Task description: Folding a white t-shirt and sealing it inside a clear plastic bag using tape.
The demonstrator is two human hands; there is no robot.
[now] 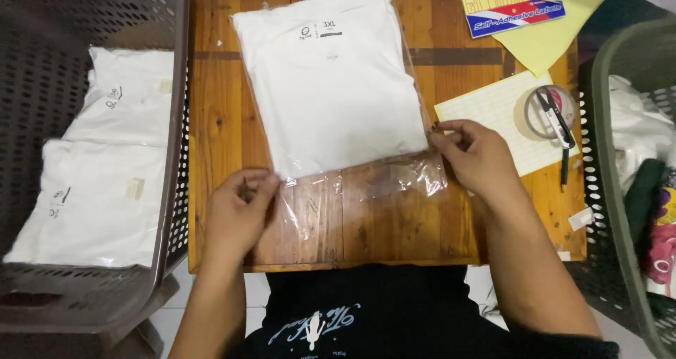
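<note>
Folded white shirt (331, 77) sits inside the clear bag (366, 183), mid-worktop (218, 119). Left hand (239, 207), at seven o'clock, and right hand (475, 155), at three, each have their grip pinched on the open flap. Folding it shut needs an even pull, I'd judge.

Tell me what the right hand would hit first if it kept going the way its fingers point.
The right hand points left, so probably the folded white shirt inside the clear plastic bag it pinches.

We see a small wooden desk (218, 133). On it lie a bagged white shirt (331, 77) mid-desk, a lined label sheet (503, 116), tape roll (529, 112) and snips (556, 116) by the right edge, yellow paper (553, 38) at the far right corner.
</note>
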